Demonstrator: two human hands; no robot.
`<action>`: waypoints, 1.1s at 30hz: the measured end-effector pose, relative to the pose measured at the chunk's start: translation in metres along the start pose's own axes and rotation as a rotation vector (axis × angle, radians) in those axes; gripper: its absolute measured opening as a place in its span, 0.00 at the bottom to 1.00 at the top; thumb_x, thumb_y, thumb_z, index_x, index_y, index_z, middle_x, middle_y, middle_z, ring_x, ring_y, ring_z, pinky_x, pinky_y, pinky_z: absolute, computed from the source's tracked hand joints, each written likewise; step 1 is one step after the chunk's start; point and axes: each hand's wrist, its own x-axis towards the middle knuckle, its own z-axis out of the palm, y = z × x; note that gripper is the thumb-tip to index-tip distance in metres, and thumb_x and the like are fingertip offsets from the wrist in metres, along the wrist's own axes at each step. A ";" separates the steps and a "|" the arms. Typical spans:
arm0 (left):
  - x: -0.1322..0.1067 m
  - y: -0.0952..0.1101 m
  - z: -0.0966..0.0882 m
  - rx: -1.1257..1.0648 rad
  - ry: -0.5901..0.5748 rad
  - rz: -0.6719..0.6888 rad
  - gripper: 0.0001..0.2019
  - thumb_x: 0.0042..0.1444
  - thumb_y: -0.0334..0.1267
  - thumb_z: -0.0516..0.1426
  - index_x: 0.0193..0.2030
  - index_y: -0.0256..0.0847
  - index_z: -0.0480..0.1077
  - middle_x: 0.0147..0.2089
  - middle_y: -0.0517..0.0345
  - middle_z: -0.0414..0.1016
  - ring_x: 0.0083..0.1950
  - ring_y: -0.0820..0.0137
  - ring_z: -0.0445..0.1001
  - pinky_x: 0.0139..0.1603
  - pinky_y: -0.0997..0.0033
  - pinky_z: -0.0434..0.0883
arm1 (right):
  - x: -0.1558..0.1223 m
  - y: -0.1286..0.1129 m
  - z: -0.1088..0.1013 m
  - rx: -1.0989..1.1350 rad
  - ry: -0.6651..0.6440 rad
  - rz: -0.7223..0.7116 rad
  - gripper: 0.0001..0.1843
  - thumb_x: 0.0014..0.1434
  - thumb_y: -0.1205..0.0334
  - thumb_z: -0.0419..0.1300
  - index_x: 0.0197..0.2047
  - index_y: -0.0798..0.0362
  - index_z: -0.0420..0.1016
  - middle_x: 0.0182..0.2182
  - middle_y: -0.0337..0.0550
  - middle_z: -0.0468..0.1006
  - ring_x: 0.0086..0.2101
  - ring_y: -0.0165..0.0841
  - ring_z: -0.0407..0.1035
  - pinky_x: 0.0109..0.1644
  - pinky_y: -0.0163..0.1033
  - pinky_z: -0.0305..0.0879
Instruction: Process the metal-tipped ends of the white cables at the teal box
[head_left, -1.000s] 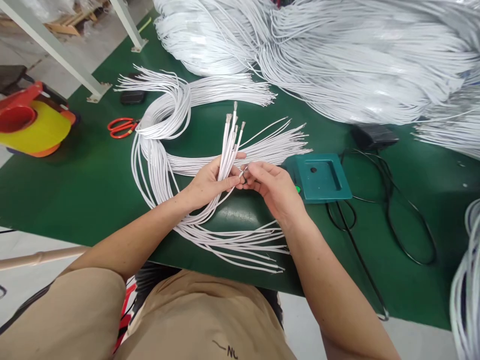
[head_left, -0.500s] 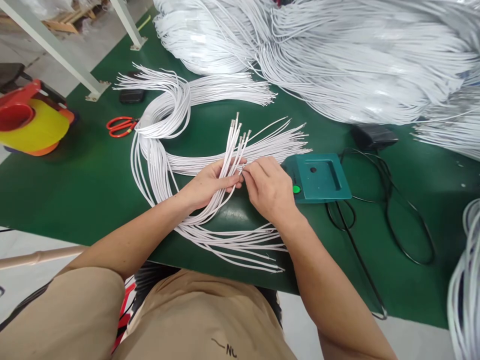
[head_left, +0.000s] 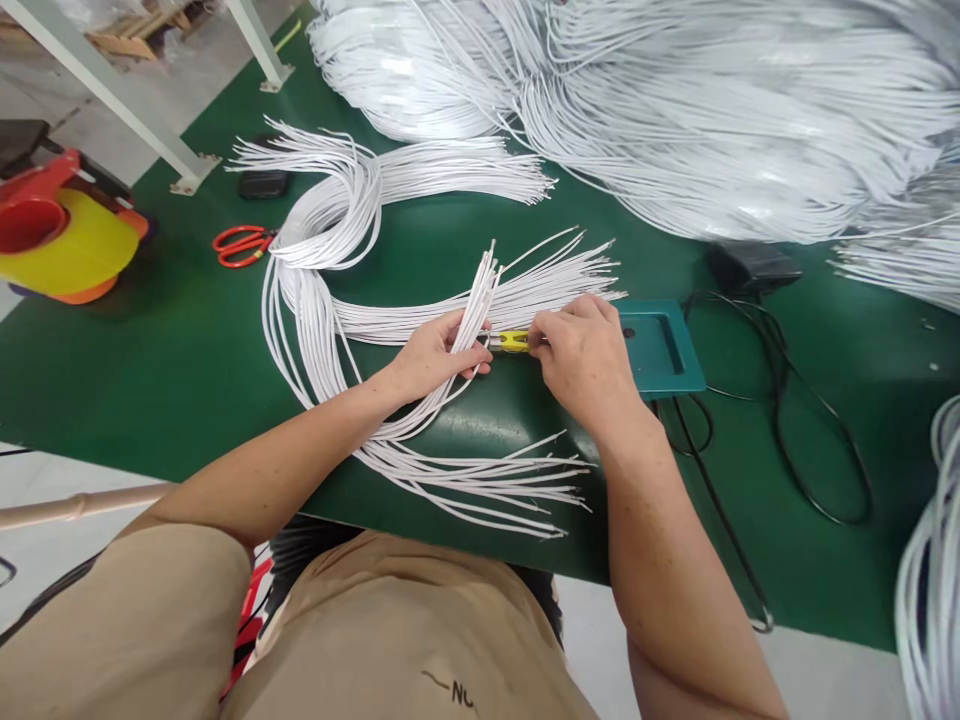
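My left hand (head_left: 442, 350) is closed around a bunch of white cables (head_left: 474, 305), whose tips point up and away from me. Just right of that grip is a small yellow piece with a silvery tip (head_left: 514, 341); I cannot tell whether it belongs to the teal device (head_left: 664, 375). My right hand (head_left: 581, 350) has its fingers bent and pressed together at the yellow piece's right end. What they hold, if anything, is hidden. That hand also covers the device's left part. More white cables (head_left: 465, 475) fan out below the hands.
Bundled white cables (head_left: 319, 245) lie behind my left hand, near red-handled scissors (head_left: 241, 246). A large cable heap (head_left: 712, 130) fills the back right. A black box (head_left: 754, 268) and black cord (head_left: 780, 380) lie right of the device. A yellow-and-red tape dispenser (head_left: 71, 240) stands left.
My right hand has moved right, away from my left hand, and the yellow piece now shows between them. The cables in my left hand lean more to the right and sit closer together.
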 end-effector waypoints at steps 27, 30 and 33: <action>0.001 -0.001 -0.019 -0.122 -0.039 -0.024 0.19 0.44 0.39 0.69 0.41 0.34 0.73 0.35 0.58 0.76 0.36 0.73 0.74 0.41 0.72 0.70 | -0.006 -0.039 -0.009 0.425 -0.009 -0.286 0.12 0.66 0.62 0.53 0.41 0.53 0.78 0.40 0.47 0.81 0.43 0.36 0.70 0.51 0.41 0.65; -0.002 0.003 -0.020 -0.146 -0.058 -0.035 0.17 0.43 0.40 0.70 0.38 0.35 0.74 0.36 0.59 0.76 0.38 0.73 0.73 0.46 0.70 0.69 | -0.008 -0.064 -0.006 0.380 -0.152 -0.396 0.14 0.66 0.65 0.52 0.39 0.58 0.79 0.40 0.52 0.80 0.49 0.41 0.69 0.55 0.44 0.63; -0.003 0.006 -0.020 -0.191 -0.063 -0.091 0.19 0.44 0.43 0.69 0.42 0.36 0.75 0.37 0.57 0.76 0.39 0.71 0.74 0.47 0.69 0.70 | -0.009 -0.070 -0.006 0.372 -0.407 -0.256 0.12 0.64 0.64 0.55 0.35 0.57 0.79 0.36 0.54 0.80 0.44 0.43 0.72 0.47 0.45 0.67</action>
